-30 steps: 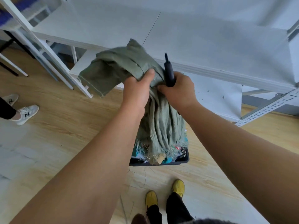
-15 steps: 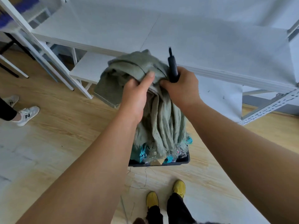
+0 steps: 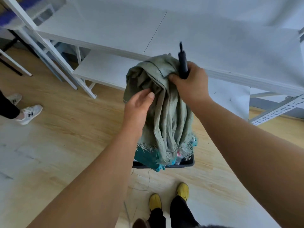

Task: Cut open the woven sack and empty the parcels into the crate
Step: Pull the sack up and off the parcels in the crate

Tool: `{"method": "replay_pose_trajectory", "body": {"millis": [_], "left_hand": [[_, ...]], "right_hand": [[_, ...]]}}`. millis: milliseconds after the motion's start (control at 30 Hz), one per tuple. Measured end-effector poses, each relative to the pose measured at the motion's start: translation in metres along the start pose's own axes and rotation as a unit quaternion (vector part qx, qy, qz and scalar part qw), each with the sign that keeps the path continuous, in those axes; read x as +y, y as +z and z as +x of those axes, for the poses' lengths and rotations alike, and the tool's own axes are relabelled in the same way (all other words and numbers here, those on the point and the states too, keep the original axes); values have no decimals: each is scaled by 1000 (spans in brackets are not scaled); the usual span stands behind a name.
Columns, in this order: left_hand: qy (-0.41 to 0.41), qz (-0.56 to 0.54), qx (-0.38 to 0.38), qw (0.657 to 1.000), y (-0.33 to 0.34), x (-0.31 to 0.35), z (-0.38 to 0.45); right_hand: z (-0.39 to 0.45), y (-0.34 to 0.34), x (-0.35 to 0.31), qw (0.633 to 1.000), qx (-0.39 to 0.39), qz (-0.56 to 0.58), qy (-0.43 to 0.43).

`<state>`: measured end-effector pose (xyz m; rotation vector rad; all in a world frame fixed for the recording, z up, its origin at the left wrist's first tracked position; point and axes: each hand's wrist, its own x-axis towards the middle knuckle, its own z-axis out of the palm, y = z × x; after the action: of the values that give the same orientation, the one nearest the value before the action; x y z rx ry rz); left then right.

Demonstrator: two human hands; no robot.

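The grey-green woven sack (image 3: pixel 166 112) hangs limp and crumpled, its frayed cut mouth pointing down over a dark plastic crate (image 3: pixel 187 162) on the floor. Teal and coloured parcels (image 3: pixel 146 157) show in the crate under the frayed edge. My right hand (image 3: pixel 189 83) grips the bunched top of the sack together with a black cutter (image 3: pixel 183 60), which points upward. My left hand (image 3: pixel 139 104) sits lower on the sack's left side, fingers against the fabric; I cannot tell whether they pinch it.
A white shelving rack (image 3: pixel 164 35) stands right behind the sack, with a lower shelf (image 3: pixel 102 69) and angled posts. My yellow shoes (image 3: pixel 169 196) stand just before the crate. Another person's white sneakers (image 3: pixel 28 111) are at the far left on the wooden floor.
The sack's folded upper flap has dropped and bunched under my right hand. My left hand has slid down from the top to the sack's left side.
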<state>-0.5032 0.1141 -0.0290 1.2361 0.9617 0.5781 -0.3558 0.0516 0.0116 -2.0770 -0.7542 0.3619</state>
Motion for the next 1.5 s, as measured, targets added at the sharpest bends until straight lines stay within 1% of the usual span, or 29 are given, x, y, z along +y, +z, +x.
{"method": "replay_pose_trajectory", "body": {"millis": [67,100,133,200,233,300,333,433,567,633,733,800,867,933,1000,1100,1200,1300,1400,1433,1500], "left_hand": [[-14,1,9,1000,-1,-7,-2],[-18,6,6,1000,-2,-9,-3],[-15,17,1,1000,-3,-12,-3],[3,34,-13,999,-6,-19,-2],[5,43,-20,999,-8,-22,-2],[-4,85,-30,996,-10,-30,-1],[-8,111,-41,993,-11,-34,-2],[-1,169,-68,983,-10,-41,-1],[10,174,-57,983,-1,-47,2],[-11,158,-35,987,3,-46,6],[-45,104,15,993,8,-37,12],[-65,68,49,994,12,-32,16],[-75,35,66,994,16,-29,18],[-81,6,80,994,17,-25,20],[-89,-9,78,993,15,-19,19],[-98,-30,65,993,14,-16,22],[-110,-69,61,990,18,-9,23],[-141,-151,73,976,24,1,27],[-150,-161,46,974,32,16,24],[-141,-166,39,975,35,20,23],[-104,-193,27,975,37,30,23]], "right_hand": [[-2,3,-1,996,-63,-60,6],[-1,2,0,995,-66,-70,14],[0,1,-2,997,-43,-58,15],[4,-1,-8,1000,13,2,-1],[6,0,-9,1000,9,-1,-9],[6,2,-11,997,-40,-65,-1],[6,1,-11,996,-48,-79,4],[11,0,-24,998,-35,-31,-30],[8,4,-41,993,-90,-16,-79],[7,6,-44,989,-124,29,-76],[5,4,-46,979,-158,108,-63],[5,2,-43,974,-148,159,-66],[3,2,-32,975,-108,185,-67],[-2,4,-16,984,-67,160,-43],[-9,5,6,992,-54,116,0],[-25,12,37,991,-86,76,67],[-42,23,56,986,-103,74,108],[-60,32,62,983,-93,107,113],[-57,32,58,989,-100,51,100],[-51,29,53,991,-84,35,94],[-37,22,44,997,-21,38,67]]}}
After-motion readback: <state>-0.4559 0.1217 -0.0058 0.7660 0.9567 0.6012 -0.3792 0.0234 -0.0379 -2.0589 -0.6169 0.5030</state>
